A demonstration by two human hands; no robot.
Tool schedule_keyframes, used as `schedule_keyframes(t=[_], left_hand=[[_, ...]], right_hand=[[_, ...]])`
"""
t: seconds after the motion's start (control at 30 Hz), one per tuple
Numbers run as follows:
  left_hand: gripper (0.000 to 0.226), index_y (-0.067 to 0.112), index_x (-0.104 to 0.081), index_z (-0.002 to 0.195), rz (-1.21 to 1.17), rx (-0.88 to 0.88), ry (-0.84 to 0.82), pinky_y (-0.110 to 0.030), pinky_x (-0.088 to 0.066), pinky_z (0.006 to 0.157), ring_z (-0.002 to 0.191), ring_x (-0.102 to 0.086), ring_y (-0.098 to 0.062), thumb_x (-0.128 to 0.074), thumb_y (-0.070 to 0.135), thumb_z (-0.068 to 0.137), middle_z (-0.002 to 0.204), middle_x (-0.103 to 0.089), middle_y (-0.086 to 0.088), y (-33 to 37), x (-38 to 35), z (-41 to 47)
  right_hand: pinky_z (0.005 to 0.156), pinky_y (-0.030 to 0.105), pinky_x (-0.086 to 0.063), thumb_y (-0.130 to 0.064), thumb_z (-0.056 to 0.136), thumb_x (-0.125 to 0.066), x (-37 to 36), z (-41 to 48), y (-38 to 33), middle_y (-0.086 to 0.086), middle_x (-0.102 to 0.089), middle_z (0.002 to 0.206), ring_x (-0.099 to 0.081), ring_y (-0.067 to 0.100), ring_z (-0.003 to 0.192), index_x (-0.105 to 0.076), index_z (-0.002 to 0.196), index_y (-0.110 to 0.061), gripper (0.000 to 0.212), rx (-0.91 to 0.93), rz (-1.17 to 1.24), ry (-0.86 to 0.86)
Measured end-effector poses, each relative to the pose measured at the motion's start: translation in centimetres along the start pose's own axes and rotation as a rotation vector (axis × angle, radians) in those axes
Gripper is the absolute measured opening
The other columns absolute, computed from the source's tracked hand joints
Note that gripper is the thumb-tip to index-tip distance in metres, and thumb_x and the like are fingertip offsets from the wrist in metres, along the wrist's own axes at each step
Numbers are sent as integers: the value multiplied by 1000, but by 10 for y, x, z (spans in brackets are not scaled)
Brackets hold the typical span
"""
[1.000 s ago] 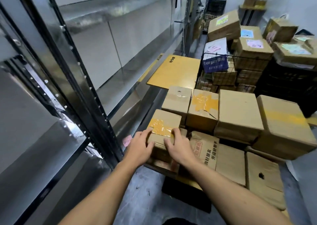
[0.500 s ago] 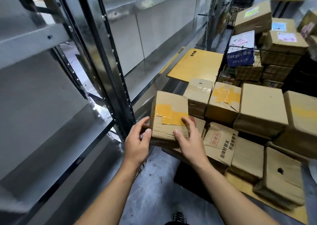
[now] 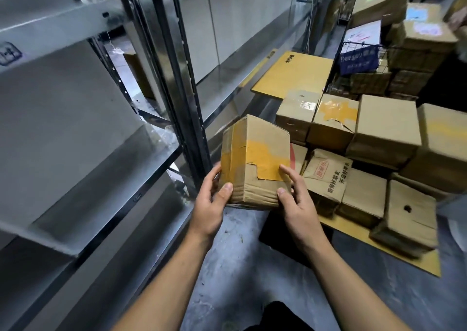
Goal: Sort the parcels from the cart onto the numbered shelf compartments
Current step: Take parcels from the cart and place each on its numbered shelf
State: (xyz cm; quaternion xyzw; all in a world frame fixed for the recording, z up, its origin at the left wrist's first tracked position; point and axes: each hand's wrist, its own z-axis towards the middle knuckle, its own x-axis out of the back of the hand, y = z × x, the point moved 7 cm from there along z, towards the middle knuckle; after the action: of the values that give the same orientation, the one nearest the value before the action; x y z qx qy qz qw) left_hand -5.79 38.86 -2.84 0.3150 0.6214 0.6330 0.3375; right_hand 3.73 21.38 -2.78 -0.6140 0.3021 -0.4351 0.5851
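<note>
The box [image 3: 255, 164] is covering most of L hand's [image 3: 209, 204] fingers along its left side. R hand [image 3: 298, 204] is sending its lower fingers behind the box, out of sight. Box's underside & far face are facing away. Behind it a red-marked carton [image 3: 299, 157] is peeking out, mostly hidden. Shelf tag [image 3: 10, 52] is running off the left edge, blurred, unreadable. Stickers [image 3: 417, 12] on far parcels [image 3: 427, 42] are blurring out, no txt legible; blue bag [image 3: 358, 57] print is smearing too. Rightmost carton [image 3: 447, 138] is getting cut by the frame edge. Dark shape [image 3: 278, 313] at btm: can't tell what.
</note>
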Motion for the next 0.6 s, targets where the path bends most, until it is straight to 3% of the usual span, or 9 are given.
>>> schedule_keyframes(t=[0.07, 0.13, 0.2, 0.27, 0.33, 0.4, 0.5, 0.6], left_hand=[[47, 23, -44, 135, -25, -18, 13, -14, -49, 82, 102, -62, 6, -60, 9, 93, 127, -56, 3, 5, -5, -2], [54, 25, -44, 135, -32, -46, 53, -15, -50, 80, 104, -63, 2, -68, 17, 87, 127, -56, 4, 8, -8, -3], [58, 30, -46, 134, -8, -65, 88, -22, -52, 86, 111, -62, -7, -68, 22, 80, 129, -57, 4, 11, -13, -5], [58, 38, -47, 131, 61, -99, 90, -26, -51, 93, 116, -59, -10, -69, 26, 79, 131, -57, 3, 14, -22, -8], [57, 40, -46, 130, 116, -155, 82, -16, -48, 91, 118, -55, -3, -70, 27, 80, 134, -53, 2, 25, -33, -13], [54, 38, -48, 130, 104, -198, 49, -12, -47, 89, 119, -54, 0, -67, 23, 82, 134, -50, 3, 33, -43, -14], [36, 30, -61, 123, 25, -160, 23, -28, -50, 94, 117, -59, -11, -59, 17, 90, 128, -58, -1, 31, -50, -9], [35, 35, -64, 111, 86, -144, 43, -31, -50, 97, 114, -60, -14, -56, 6, 93, 121, -58, 7, 26, -50, -3]], right_hand=[[101, 14, -42, -12, 101, -51, 3, 0, -3, -32, -48, 128, -47, -18, 116, -51, 129, -49, 47, -25, -19, -26], [101, 16, -44, -28, 101, -54, 7, 2, -7, -23, -53, 133, -52, -10, 118, -52, 134, -45, 37, -63, -43, -56], [104, 21, -40, -56, 92, -51, 13, 4, -10, -15, -51, 141, -49, 0, 127, -49, 144, -36, 55, -98, -92, -68], [106, 26, -38, -71, 81, -50, 19, 4, -14, -13, -49, 140, -47, 4, 129, -43, 148, -33, 77, -117, -81, -78], [106, 31, -43, -77, 80, -58, 23, 3, -22, -15, -53, 138, -52, 4, 125, -43, 145, -39, 77, -74, -53, -69], [100, 36, -52, -63, 84, -67, 31, 3, -24, -14, -57, 130, -57, 8, 120, -48, 131, -46, 54, -46, 7, -14], [89, 43, -59, -44, 90, -67, 47, 6, -24, -5, -60, 122, -64, 16, 109, -50, 116, -52, 32, -62, 189, 39], [71, 41, -62, -25, 100, -57, 58, 10, -19, 7, -62, 116, -68, 24, 98, -55, 112, -41, 20, -157, 388, 83]])
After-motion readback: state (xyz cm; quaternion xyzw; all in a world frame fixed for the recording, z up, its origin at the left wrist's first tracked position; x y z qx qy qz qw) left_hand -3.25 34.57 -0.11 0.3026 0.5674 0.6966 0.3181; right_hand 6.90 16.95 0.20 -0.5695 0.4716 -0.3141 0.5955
